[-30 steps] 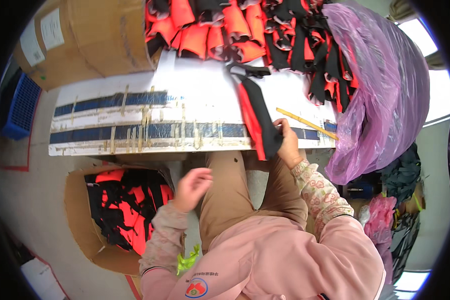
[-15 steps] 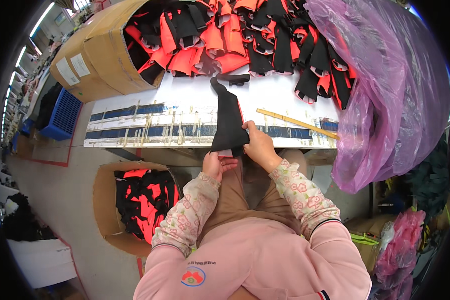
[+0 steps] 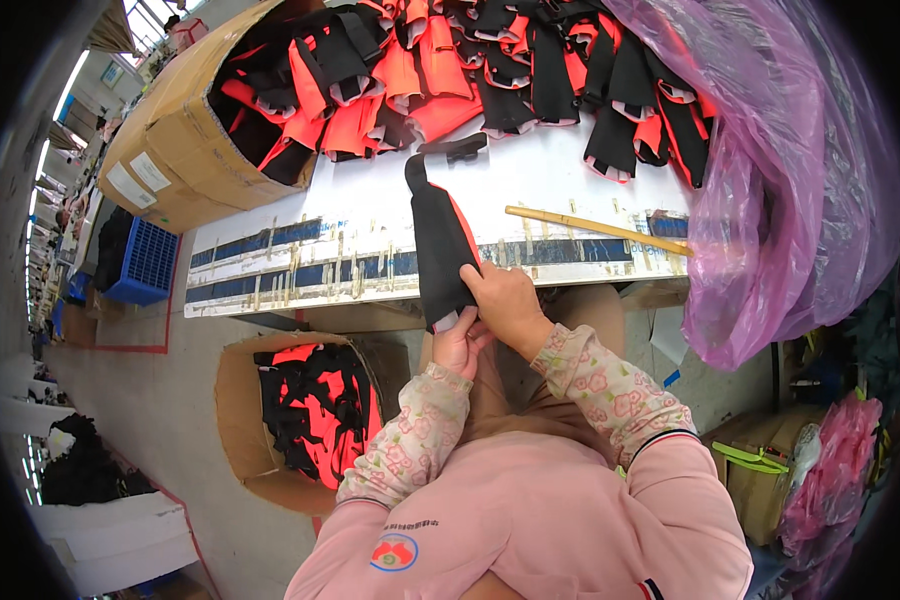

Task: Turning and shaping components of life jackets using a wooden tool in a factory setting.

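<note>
A black tapered fabric piece with a coral-red edge and a long strap [image 3: 442,240] hangs over the table's near edge. Its strap end lies on the white tabletop. My left hand [image 3: 457,343] pinches the pale-lined lower end from below. On the right side of the same piece, my right hand [image 3: 510,303] grips the edge, thumb lying on the black face. Both hands are close together just off the table edge. Part of my left fingers is hidden behind the cloth.
Black and coral-red pieces [image 3: 530,80] are heaped along the back of the table [image 3: 370,210], spilling from a cardboard box [image 3: 185,130]. A bamboo stick [image 3: 595,228] lies at right by a purple plastic sheet [image 3: 770,220]. An open carton [image 3: 240,420] of similar pieces stands on the floor, left.
The fabric piece has straightened and is drawn a little nearer to me. My right hand has shifted lower along its edge, closer to my left hand. The whole view has turned slightly.
</note>
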`<action>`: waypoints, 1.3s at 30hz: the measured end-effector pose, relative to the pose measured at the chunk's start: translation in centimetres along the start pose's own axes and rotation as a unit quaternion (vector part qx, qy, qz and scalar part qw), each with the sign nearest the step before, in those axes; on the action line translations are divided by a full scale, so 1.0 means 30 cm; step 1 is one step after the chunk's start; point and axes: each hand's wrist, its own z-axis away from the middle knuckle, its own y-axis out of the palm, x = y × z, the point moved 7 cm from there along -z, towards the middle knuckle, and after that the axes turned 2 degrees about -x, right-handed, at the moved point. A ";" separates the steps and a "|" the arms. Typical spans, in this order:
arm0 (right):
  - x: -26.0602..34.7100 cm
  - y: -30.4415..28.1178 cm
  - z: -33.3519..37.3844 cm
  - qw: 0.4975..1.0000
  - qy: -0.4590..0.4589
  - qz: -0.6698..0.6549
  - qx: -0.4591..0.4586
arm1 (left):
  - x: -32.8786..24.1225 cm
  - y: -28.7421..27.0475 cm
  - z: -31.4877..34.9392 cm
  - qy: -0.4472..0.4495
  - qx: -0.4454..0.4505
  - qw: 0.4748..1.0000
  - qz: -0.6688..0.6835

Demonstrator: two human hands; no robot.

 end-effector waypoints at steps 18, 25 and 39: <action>-0.050 0.055 -0.021 0.992 0.077 -0.080 0.052 | 0.007 -0.089 -0.056 -0.039 0.028 0.997 0.057; -0.047 0.059 -0.012 0.993 0.073 -0.081 0.035 | -0.004 -0.014 -0.058 -0.032 0.055 0.998 0.027; -0.062 0.059 -0.011 0.986 0.107 -0.101 0.078 | -0.017 -0.038 -0.083 -0.025 0.003 0.995 -0.092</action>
